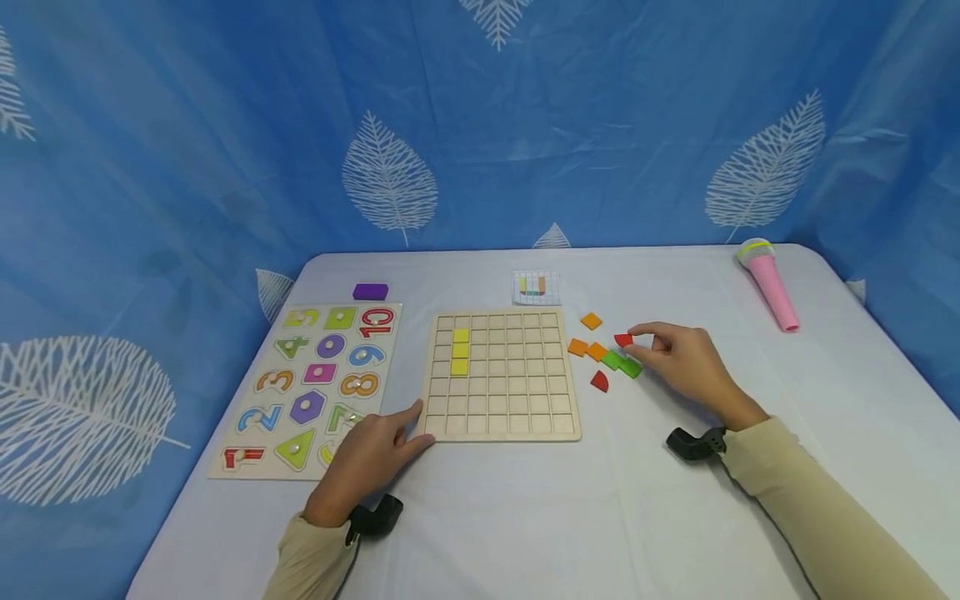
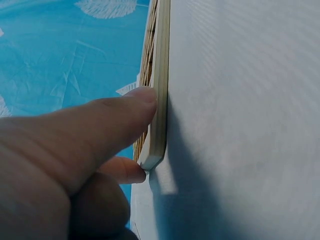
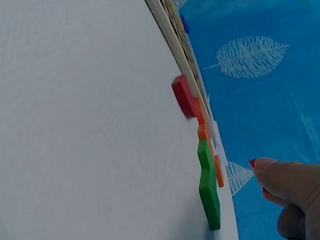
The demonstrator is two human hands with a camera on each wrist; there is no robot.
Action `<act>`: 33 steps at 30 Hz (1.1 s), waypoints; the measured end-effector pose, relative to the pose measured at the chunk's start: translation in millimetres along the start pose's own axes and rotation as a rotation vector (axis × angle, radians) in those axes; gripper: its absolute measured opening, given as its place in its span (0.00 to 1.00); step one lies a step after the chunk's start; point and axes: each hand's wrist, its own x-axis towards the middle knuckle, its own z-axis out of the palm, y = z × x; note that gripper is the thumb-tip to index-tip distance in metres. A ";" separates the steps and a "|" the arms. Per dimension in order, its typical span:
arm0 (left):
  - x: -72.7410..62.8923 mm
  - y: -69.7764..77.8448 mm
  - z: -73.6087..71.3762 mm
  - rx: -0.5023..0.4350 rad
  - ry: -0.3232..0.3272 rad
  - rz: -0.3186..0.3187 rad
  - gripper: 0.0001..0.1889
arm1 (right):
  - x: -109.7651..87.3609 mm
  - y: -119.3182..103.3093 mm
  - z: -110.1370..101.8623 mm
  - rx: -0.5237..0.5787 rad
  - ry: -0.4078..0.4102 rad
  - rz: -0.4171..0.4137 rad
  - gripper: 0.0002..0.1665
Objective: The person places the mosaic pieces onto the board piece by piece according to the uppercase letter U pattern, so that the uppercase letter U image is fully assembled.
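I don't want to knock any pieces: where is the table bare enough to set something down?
Free: the white tabletop between the sleeves, nearer than the grid board; also between right hand and pink microphone. Crowded: right of the board, among loose coloured pieces, and left, by the number puzzle.

Down at the level of the surface [image 1: 540, 517], the straight way from the right hand [image 1: 686, 362] to the grid board [image 1: 517, 408] is cluttered: green pieces [image 1: 630, 367], orange pieces [image 1: 596, 352] and a loose red piece [image 1: 599, 382] lie in between. They lie flat, so a hand could cross above them, or swing round the near side over the broad bare stretch. The left hand [image 1: 371, 454] blocks the grid board's near left corner and the gap towards the number board [image 1: 268, 440]. Behind, the picture card [image 1: 536, 287] sits close; the pink microphone [image 1: 770, 287] lies well aside.
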 end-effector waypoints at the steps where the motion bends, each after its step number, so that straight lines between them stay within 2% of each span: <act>1: -0.2 -0.1 0.2 0.000 0.001 0.000 0.31 | 0.4 -2.7 1.3 0.006 0.005 -0.007 0.16; 5: -0.8 -0.1 0.8 -0.001 0.002 0.004 0.31 | 3.1 -15.6 6.5 0.029 0.008 -0.024 0.16; 11: -1.2 -0.9 1.9 0.003 0.004 0.002 0.31 | 9.7 -38.1 12.9 0.088 -0.023 0.001 0.17; 15: -0.2 -1.3 1.9 0.009 0.005 0.002 0.32 | 14.3 -50.3 20.6 0.128 -0.030 -0.030 0.17; 19: 0.3 -0.8 1.7 0.012 0.003 0.002 0.32 | 16.6 -60.8 33.5 0.166 -0.042 -0.066 0.15; 28: -0.6 -0.4 1.1 0.009 0.006 0.002 0.32 | 12.9 -87.7 66.9 0.250 -0.141 -0.118 0.12; 33: 0.5 -0.3 0.5 0.008 0.004 0.003 0.32 | 14.8 -102.7 80.7 0.265 -0.170 -0.146 0.12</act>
